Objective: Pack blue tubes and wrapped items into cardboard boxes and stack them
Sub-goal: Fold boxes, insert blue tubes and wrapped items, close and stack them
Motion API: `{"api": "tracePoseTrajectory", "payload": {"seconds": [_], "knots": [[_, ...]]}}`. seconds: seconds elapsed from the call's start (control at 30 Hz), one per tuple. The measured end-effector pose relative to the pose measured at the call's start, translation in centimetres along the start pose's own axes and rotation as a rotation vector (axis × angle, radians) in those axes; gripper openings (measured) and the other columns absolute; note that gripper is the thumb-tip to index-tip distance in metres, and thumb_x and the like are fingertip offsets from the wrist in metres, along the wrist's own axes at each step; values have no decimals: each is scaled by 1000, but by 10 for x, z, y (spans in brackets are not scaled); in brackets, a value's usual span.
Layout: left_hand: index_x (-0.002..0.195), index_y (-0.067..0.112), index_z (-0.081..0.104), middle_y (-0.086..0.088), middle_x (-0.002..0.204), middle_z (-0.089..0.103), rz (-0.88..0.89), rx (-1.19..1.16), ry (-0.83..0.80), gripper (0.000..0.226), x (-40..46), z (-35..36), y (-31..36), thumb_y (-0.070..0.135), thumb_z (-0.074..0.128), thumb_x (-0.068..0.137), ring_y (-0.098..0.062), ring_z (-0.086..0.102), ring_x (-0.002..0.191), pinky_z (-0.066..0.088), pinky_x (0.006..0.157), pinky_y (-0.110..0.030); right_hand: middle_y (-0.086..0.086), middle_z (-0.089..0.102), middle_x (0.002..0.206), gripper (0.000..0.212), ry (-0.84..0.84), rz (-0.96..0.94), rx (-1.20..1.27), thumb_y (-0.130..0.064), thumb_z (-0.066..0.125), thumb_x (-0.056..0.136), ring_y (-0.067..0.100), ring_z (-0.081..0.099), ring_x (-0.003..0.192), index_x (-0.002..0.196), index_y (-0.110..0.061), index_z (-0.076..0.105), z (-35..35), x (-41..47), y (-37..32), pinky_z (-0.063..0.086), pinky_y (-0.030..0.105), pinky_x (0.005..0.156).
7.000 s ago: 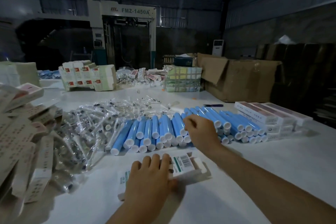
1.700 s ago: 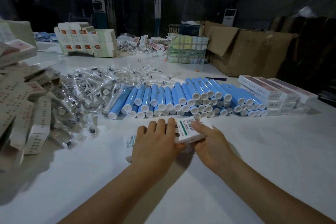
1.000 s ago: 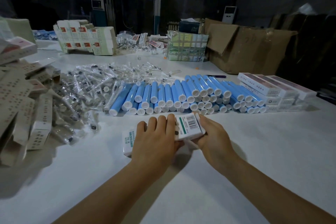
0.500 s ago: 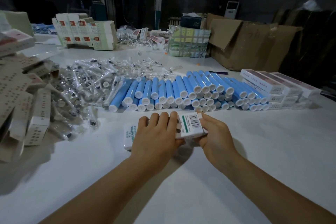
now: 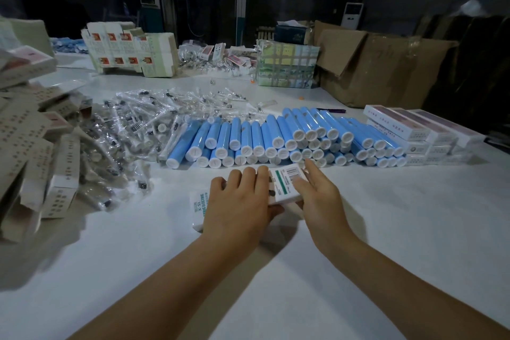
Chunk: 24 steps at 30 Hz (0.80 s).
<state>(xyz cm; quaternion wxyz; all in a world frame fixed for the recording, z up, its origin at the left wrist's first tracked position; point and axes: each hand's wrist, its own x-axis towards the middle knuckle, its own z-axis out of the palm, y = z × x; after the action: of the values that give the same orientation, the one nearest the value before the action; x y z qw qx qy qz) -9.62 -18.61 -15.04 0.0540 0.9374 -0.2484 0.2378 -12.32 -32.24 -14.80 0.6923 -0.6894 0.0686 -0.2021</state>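
Small white cardboard box with green barcode label [image 5: 284,183] is lying on white counter [image 5: 386,229], just before the blue tube row [image 5: 276,141]. Left hand [image 5: 237,201] is gripping it; right hand [image 5: 320,196] is spreading fingers over its end. Risk: end flap popping open, contents sliding out.
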Motion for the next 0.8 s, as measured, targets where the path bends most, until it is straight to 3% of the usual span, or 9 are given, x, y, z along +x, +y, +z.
{"api": "tracePoseTrajectory", "payload": {"seconds": [0.07, 0.13, 0.23, 0.3, 0.5, 0.63, 0.73, 0.8], "knots": [[144, 19, 22, -2, 134, 43, -18, 7, -4, 72, 2, 3, -1, 65, 34, 90, -23, 42, 116, 33, 95, -39, -22, 70, 75, 37, 23, -48, -89, -10, 51, 96, -1, 68, 75, 90, -46, 58, -2, -1, -1, 52, 14, 59], [145, 19, 18, -3, 136, 41, -22, 26, -23, 73, 3, 4, 0, 65, 32, 91, -23, 40, 118, 32, 96, -39, -23, 69, 71, 37, 45, -106, -183, -12, 52, 96, -5, 67, 74, 82, -45, 61, -2, -4, -1, 50, 11, 59], [146, 17, 17, -4, 136, 40, -41, 44, -31, 73, 2, 3, 2, 64, 32, 92, -24, 39, 118, 32, 96, -40, -24, 64, 81, 28, 45, -190, -269, -16, 49, 98, -14, 62, 77, 119, -33, 56, 2, -9, 2, 46, 5, 60], [146, 15, 21, -5, 134, 43, -54, 47, -14, 73, 2, 2, 4, 62, 33, 92, -24, 41, 116, 34, 94, -41, -21, 63, 88, 31, 44, -197, -268, -17, 48, 98, -15, 62, 80, 128, -23, 55, 4, -9, 2, 46, 4, 62], [146, 17, 16, -4, 140, 38, -71, 44, 5, 72, 4, -1, 5, 63, 28, 92, -23, 38, 121, 34, 96, -39, -17, 70, 91, 33, -30, -75, -42, -13, 49, 97, -1, 67, 90, 121, -36, 53, 3, -5, -4, 53, 15, 70], [145, 19, 15, -3, 141, 36, -93, 5, -4, 72, 6, -4, 1, 65, 23, 91, -22, 37, 122, 33, 96, -37, -15, 71, 99, 38, -152, -65, 41, -11, 49, 96, 6, 66, 98, 125, -35, 48, 4, -7, -6, 54, 20, 77], [138, 23, 28, 1, 127, 43, -150, -240, -17, 64, 13, -16, -2, 63, 35, 90, -19, 44, 112, 39, 90, -35, -7, 65, 117, 43, -192, -101, 118, -21, 48, 95, 9, 64, 106, 136, -33, 39, 5, -7, -9, 54, 26, 84], [117, 26, 46, 3, 107, 52, -228, -777, 60, 39, 18, -28, -3, 55, 44, 91, -16, 53, 95, 47, 75, -30, -9, 55, 128, 51, -218, -165, 49, -34, 56, 91, 4, 60, 108, 137, -39, 35, 7, -10, -8, 53, 25, 87]]}}
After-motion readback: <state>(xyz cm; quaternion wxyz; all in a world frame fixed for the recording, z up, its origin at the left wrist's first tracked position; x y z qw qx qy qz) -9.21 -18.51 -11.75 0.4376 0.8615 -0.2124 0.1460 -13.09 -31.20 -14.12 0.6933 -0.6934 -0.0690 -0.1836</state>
